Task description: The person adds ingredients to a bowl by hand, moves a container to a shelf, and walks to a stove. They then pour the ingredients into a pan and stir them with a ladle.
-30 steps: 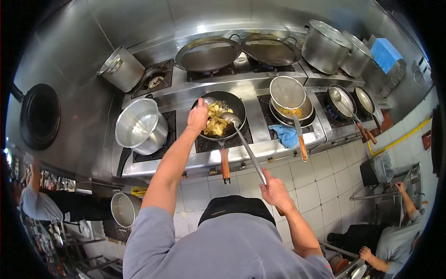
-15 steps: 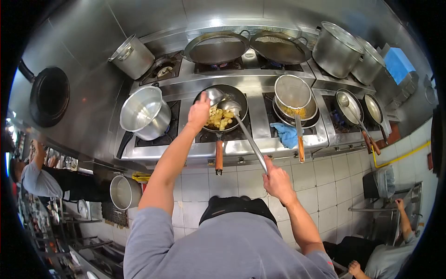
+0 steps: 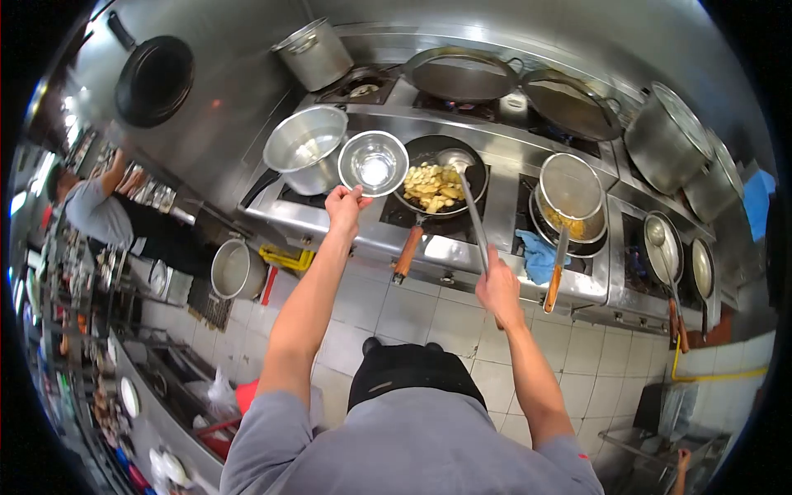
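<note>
My left hand [image 3: 345,208] grips the rim of a small metal bowl [image 3: 374,163], which looks empty and is held between a big pot and the frying pan. In my right hand [image 3: 498,289] is the long handle of a ladle [image 3: 473,202]. The ladle's round head rests inside the black frying pan [image 3: 429,151], at its far right side. Pale yellow chopped pieces [image 3: 433,186], which look like potato, lie heaped in the pan. The pan's wooden handle [image 3: 408,252] points toward me, with neither hand on it.
Left of the bowl stands a large pot [image 3: 305,148] with a black handle. On the right, a strainer [image 3: 571,186] with a wooden handle sits over another pan, beside a blue cloth [image 3: 538,257]. Two wide pans [image 3: 462,74] occupy the back burners. A person [image 3: 99,206] works at far left.
My left hand has drawn the metal bowl back and left, out of the pan. More pale pieces now show in the pan. The whole view has turned toward the left.
</note>
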`<state>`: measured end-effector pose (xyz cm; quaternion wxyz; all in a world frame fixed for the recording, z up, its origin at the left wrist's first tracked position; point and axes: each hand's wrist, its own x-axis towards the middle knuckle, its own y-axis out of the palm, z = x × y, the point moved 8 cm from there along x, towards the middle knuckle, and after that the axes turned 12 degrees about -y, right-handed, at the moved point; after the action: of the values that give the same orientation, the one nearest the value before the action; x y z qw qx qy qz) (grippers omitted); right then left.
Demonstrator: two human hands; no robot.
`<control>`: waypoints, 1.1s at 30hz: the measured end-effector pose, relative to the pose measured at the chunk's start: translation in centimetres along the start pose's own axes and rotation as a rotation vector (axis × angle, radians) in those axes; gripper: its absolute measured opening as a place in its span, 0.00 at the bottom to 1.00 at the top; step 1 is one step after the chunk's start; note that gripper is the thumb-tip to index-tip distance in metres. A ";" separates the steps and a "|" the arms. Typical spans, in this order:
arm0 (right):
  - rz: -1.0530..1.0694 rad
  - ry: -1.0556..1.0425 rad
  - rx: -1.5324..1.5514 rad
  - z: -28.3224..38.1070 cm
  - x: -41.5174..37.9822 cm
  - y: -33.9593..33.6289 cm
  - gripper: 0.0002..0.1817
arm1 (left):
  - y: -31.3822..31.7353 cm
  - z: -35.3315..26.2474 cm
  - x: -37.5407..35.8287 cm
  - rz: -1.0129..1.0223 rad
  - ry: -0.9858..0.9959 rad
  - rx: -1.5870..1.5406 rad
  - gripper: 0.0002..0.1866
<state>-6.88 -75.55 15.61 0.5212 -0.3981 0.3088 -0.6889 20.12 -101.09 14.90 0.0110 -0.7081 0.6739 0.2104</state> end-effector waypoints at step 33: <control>1.290 0.258 0.402 -0.3 -32.5 33.9 0.09 | -65.9 20.1 -77.3 -1.604 0.446 -0.924 0.07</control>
<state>13.39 -53.24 -20.39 0.8500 0.0550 0.4098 -0.3265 77.37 -15.59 3.08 -0.2575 -0.9177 -0.1763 0.2459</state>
